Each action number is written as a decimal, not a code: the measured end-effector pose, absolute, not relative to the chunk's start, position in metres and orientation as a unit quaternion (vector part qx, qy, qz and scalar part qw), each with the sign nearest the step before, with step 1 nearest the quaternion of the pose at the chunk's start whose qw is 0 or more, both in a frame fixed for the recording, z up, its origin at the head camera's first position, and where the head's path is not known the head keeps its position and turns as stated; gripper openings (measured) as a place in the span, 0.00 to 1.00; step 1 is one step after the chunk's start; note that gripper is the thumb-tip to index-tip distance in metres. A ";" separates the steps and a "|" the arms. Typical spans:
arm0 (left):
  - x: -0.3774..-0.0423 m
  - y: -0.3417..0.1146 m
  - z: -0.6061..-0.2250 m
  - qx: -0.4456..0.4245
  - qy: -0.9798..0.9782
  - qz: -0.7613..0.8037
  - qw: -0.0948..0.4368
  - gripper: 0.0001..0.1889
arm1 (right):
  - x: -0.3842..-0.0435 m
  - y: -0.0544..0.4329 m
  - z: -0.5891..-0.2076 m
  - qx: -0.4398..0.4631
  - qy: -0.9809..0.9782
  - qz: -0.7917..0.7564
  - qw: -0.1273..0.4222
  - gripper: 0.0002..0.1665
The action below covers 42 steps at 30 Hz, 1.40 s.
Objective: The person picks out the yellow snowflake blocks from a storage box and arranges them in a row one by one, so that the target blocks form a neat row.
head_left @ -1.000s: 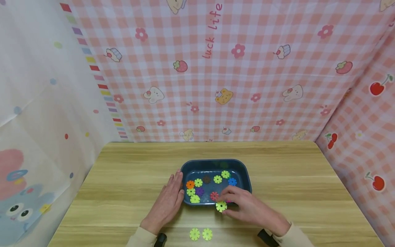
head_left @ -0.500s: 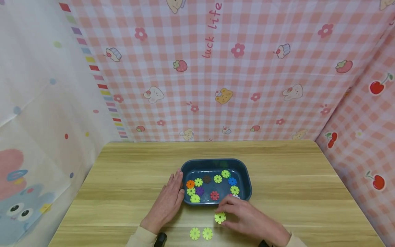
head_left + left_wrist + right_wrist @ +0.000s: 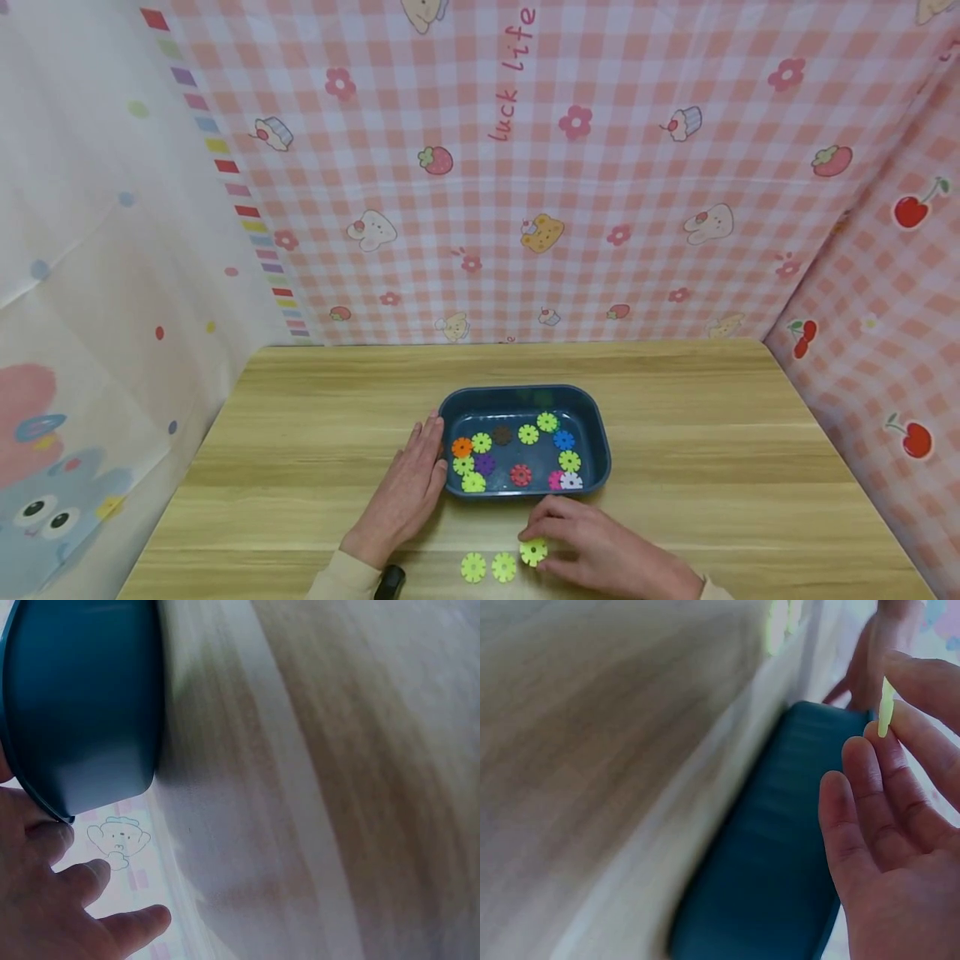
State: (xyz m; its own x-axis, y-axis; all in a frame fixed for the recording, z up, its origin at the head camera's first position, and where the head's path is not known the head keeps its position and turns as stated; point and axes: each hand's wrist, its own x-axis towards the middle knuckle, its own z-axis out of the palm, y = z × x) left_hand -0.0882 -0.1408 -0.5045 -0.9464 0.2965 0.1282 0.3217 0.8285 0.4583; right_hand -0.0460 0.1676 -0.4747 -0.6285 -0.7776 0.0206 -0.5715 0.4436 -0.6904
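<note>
My right hand [image 3: 588, 546] pinches a yellow-green notched disc [image 3: 533, 552] by its edge between thumb and forefinger; in the right wrist view this disc [image 3: 886, 709] shows edge-on. To its left, two matching discs lie side by side on the table, a left one [image 3: 473, 567] and a right one [image 3: 504, 567]. My left hand [image 3: 401, 492] rests against the left wall of a dark blue tray [image 3: 525, 490], fingers straight. Inside the tray lie several notched discs, among them orange [image 3: 462, 447], purple [image 3: 485, 464], red [image 3: 521, 476], blue [image 3: 564, 440] and white [image 3: 571, 481].
The wood-grain table [image 3: 697, 433] extends around the tray. A pink checked cloth [image 3: 525, 183] hangs behind the table's far edge, with more printed cloth on the left [image 3: 97, 250] and right [image 3: 892, 333].
My right hand has carried the yellow-green disc from the tray's near rim down toward the two discs on the table, uncovering the pink and white discs. The left hand has stayed put.
</note>
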 end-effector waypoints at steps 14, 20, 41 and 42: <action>-0.088 -0.142 -0.505 -0.159 -0.955 -0.248 0.024 0.31 | -0.050 0.161 -0.491 -0.413 0.832 -0.318 0.189 0.17; -0.088 -0.142 -0.506 -0.160 -0.955 -0.250 0.026 0.31 | -0.053 0.159 -0.496 -0.433 0.837 -0.284 0.178 0.15; -0.087 -0.141 -0.505 -0.162 -0.954 -0.252 0.030 0.31 | -0.058 0.159 -0.500 -0.436 0.840 -0.261 0.193 0.17; -0.087 -0.141 -0.505 -0.162 -0.954 -0.251 0.030 0.31 | -0.058 0.159 -0.500 -0.437 0.839 -0.261 0.193 0.17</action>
State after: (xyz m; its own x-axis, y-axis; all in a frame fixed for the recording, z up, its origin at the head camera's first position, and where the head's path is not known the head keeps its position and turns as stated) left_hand -0.0871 -0.1413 -0.5049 -0.9457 0.2939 0.1391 0.3243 0.8210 0.4698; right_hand -0.0581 0.1588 -0.4997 -0.5433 -0.8340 -0.0965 -0.6325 0.4822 -0.6062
